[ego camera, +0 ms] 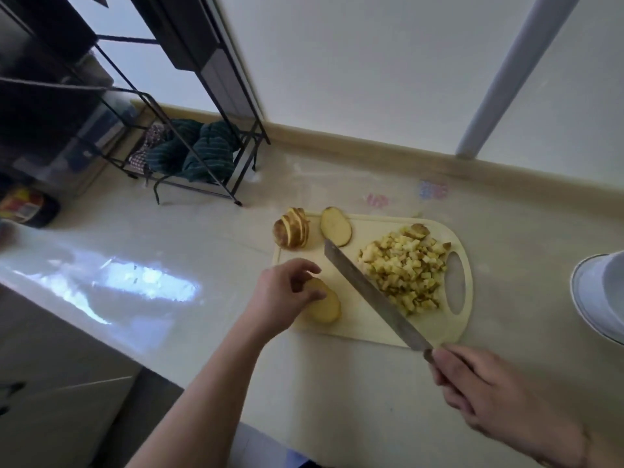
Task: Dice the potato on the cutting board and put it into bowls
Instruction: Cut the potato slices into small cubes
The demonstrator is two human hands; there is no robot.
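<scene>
A cream cutting board lies on the counter. On its right half sits a heap of diced potato. At its far left corner stands a sliced potato piece, its slices leaning together, with one flat slice beside it. My left hand holds a stack of potato slices on the near left of the board, fingers curled over it. My right hand grips the handle of a long knife, whose blade slants across the board between the stack and the dice.
A white bowl stands at the right edge of the counter. A black wire rack with a dark striped cloth stands at the back left. A packet lies at the far left. A white pipe runs up the wall.
</scene>
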